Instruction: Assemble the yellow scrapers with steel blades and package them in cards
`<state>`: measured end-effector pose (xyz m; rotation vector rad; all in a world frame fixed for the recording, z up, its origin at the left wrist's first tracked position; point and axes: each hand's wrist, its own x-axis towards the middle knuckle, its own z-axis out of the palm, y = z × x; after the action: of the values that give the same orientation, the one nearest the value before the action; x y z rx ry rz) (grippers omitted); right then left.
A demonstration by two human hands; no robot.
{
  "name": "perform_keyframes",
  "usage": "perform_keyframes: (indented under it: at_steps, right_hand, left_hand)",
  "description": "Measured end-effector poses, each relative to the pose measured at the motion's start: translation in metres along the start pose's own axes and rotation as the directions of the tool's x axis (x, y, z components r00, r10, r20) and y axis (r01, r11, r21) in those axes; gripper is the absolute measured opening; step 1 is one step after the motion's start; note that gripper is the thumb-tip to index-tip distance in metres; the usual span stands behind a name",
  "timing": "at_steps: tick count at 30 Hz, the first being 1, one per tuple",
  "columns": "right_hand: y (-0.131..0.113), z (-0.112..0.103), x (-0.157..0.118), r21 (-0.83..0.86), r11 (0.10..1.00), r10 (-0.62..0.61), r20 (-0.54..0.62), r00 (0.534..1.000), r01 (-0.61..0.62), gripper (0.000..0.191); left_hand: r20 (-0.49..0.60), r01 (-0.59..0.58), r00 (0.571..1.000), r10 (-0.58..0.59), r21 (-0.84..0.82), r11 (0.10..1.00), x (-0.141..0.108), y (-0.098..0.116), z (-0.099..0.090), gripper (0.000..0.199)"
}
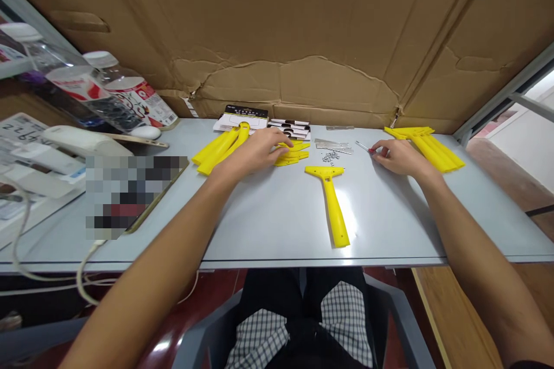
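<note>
My left hand (262,149) reaches over a small pile of flat yellow plastic pieces (296,157). Its thumb and forefinger are apart at the pile's left end; whether they touch a piece is hard to tell. On the right, my right hand (396,157) rests on the table with its fingers closed on a small screwdriver (363,147), shaft pointing up and left. Between the hands lies a yellow T-shaped scraper handle (332,207), its wide head away from me. Beyond that head are a heap of small screws (331,157) and thin metal strips (333,145).
More yellow handles lie at left (219,150) and right (437,150). Packaging cards (242,118) sit at the back against a cardboard wall (303,29). Bottles (130,89), a blurred-out phone (138,196) and a white cable (82,265) occupy the left side.
</note>
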<state>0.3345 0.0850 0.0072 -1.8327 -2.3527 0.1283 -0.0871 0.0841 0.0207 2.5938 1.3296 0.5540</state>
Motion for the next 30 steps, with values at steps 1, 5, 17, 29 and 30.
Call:
perform_keyframes:
  at_steps: [1, 5, 17, 29, 30]
  right_hand:
    - [-0.001, 0.000, 0.000, -0.001, 1.000, 0.000, -0.010, 1.000, -0.001, 0.033]
    - [-0.012, 0.000, -0.003, 0.051, 0.996, -0.059, -0.189, 0.980, 0.070, 0.035]
    - [-0.063, 0.014, -0.014, 0.939, 0.337, -0.024, 0.078, 0.997, -0.065, 0.026]
    - [-0.048, 0.019, -0.004, 0.961, 0.216, 0.003, 0.176, 0.984, -0.172, 0.023]
    - [-0.048, 0.018, -0.005, 0.959, 0.223, -0.003, 0.178, 0.984, -0.173, 0.022]
  left_hand:
    - [-0.055, -0.001, 0.999, 0.000, -0.031, 1.000, 0.000, 0.005, -0.001, 0.030]
    - [-0.206, 0.048, 0.967, -0.151, -0.433, 0.900, 0.004, 0.022, 0.003, 0.033]
    - [0.102, 0.247, 0.797, -0.595, -0.955, 0.166, 0.020, 0.021, 0.020, 0.026]
    - [0.113, 0.324, 0.716, -0.689, -0.928, 0.184, 0.019, -0.001, 0.020, 0.026]
    - [0.101, 0.331, 0.719, -0.688, -0.920, 0.211, 0.019, 0.000, 0.020, 0.023]
